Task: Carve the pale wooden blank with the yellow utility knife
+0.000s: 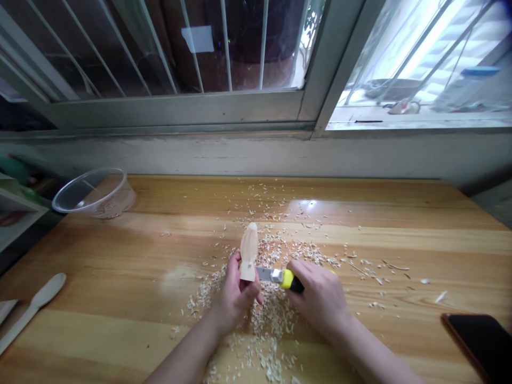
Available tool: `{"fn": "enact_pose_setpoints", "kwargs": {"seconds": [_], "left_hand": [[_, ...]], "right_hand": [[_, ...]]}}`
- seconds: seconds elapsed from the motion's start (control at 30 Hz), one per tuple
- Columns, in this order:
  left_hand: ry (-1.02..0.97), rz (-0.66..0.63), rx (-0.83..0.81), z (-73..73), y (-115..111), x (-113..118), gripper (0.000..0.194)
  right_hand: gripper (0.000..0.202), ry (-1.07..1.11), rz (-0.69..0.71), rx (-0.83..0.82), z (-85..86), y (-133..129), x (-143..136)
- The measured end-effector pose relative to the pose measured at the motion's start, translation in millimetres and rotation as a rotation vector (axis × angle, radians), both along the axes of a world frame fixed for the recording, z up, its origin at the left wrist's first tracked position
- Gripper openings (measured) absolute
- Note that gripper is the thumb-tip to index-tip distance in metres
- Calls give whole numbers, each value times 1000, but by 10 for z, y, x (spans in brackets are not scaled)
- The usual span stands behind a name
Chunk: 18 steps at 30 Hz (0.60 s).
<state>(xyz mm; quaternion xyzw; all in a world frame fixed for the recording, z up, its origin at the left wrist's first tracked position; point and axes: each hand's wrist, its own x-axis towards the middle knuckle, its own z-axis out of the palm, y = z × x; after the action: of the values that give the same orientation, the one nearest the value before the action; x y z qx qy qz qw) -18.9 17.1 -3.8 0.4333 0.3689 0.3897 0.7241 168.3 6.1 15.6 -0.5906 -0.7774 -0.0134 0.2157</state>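
Note:
A pale piece of carved wood [248, 249] stands upright in my left hand [236, 293], whose fingers wrap round its lower end. It has a rounded top and a narrower part near its base. My right hand [320, 293] is closed on a yellow and black utility knife [287, 279]. The knife's blade points left and its tip meets the lower right edge of the wood. Wood shavings [276, 314] lie scattered on the table under and around both hands.
On the wooden table [120, 266], a clear plastic bowl [114, 200] sits at the back left. A wooden spoon [38, 301] lies at the left edge and a phone [480, 341] at the lower right. Barred windows [180, 112] rise behind the table.

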Motion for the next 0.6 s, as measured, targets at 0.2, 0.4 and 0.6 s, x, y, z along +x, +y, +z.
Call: {"fn": "enact_pose_setpoints", "kwargs": {"seconds": [0.2, 0.4, 0.6], "left_hand": [[-9, -127, -130, 118, 83, -83, 38], [-62, -236, -246, 135, 103, -135, 23], [-185, -6, -221, 184, 120, -131, 38]], "right_hand": [[33, 145, -64, 110, -1, 37, 91], [62, 184, 116, 92, 43, 24, 70], [38, 135, 153, 205, 21, 26, 51]]}}
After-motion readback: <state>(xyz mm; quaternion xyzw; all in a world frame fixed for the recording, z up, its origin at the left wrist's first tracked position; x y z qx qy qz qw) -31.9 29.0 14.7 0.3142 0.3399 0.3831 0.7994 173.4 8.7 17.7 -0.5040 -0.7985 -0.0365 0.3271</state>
